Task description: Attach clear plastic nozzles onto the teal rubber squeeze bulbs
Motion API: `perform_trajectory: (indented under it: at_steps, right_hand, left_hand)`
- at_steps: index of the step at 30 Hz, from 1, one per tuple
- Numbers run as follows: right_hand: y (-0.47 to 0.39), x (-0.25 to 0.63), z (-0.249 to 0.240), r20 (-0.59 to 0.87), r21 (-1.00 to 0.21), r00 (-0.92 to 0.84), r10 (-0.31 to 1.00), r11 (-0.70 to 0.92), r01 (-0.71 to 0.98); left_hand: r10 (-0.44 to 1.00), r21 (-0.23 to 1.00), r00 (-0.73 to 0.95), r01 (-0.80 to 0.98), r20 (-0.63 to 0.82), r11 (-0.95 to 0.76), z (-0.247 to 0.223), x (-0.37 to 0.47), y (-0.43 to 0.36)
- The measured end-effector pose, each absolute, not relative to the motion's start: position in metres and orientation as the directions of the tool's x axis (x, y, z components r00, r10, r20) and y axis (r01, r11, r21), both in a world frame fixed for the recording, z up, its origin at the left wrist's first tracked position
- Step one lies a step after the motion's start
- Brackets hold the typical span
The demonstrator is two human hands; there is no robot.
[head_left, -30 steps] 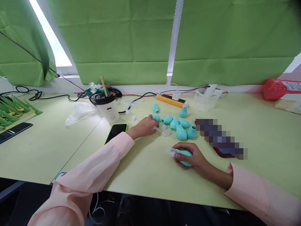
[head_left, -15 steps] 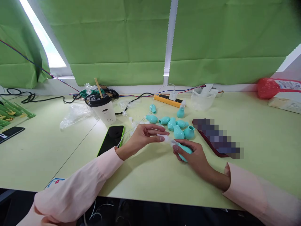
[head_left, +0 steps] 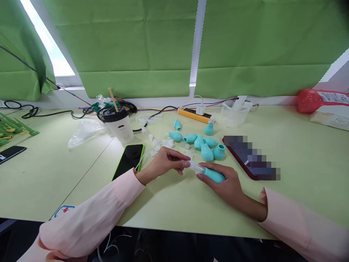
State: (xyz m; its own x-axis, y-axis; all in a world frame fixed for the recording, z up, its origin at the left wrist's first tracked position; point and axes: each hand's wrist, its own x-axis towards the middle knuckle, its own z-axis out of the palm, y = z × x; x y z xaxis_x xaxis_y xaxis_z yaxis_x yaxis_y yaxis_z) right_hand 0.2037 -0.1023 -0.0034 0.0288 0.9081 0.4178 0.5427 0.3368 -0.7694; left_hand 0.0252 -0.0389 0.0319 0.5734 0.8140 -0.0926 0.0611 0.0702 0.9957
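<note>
In my right hand [head_left: 228, 183] lies a teal squeeze bulb [head_left: 216, 175], gripped between thumb and fingers, its neck pointing left. A clear nozzle [head_left: 201, 169] sits at the bulb's neck. My left hand [head_left: 167, 164] pinches a translucent white tip [head_left: 192, 165] at the nozzle's left end; how far the tip is seated is hard to see. Just beyond the hands, several teal bulbs lie in a loose group, among them one bulb [head_left: 207, 153] on its side. Small white tips [head_left: 168, 143] and a clear nozzle piece [head_left: 185, 145] are scattered left of them.
A black phone [head_left: 130, 157] with a green edge lies by my left forearm, a dark red phone [head_left: 242, 163] right of the bulbs. Farther back stand a lidded paper cup [head_left: 121, 128], an orange power strip [head_left: 194, 115] with a white cable and a translucent tub [head_left: 235, 113].
My left fingers have drawn together into a pinch on the white tip, and both hands are slightly lower. My right thumb has shifted along the bulb's neck, showing more of the clear nozzle.
</note>
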Motion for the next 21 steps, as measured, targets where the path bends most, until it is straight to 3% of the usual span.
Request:
perform_trajectory:
  at_steps: [5, 12, 16, 21]
  right_hand:
    - [-0.101, 0.208, -0.008, 0.589, -0.563, -0.115, 0.8, 0.508, 0.653]
    - [-0.097, 0.212, -0.008, 0.641, -0.384, -0.3, 0.707, 0.633, 0.671]
    - [-0.095, 0.214, -0.007, 0.627, -0.354, -0.34, 0.701, 0.645, 0.677]
    - [-0.094, 0.216, -0.004, 0.622, -0.413, -0.319, 0.715, 0.646, 0.642]
  left_hand:
    - [0.764, 0.994, 0.637, 0.095, -0.099, 0.05, 0.032, 0.023, -0.04]
    - [0.723, 0.975, 0.69, 0.174, -0.02, -0.139, 0.034, 0.016, -0.039]
    - [0.697, 0.943, 0.714, 0.189, 0.059, -0.274, 0.034, 0.015, -0.041]
    - [0.659, 0.869, 0.739, 0.227, 0.139, -0.439, 0.036, 0.015, -0.044]
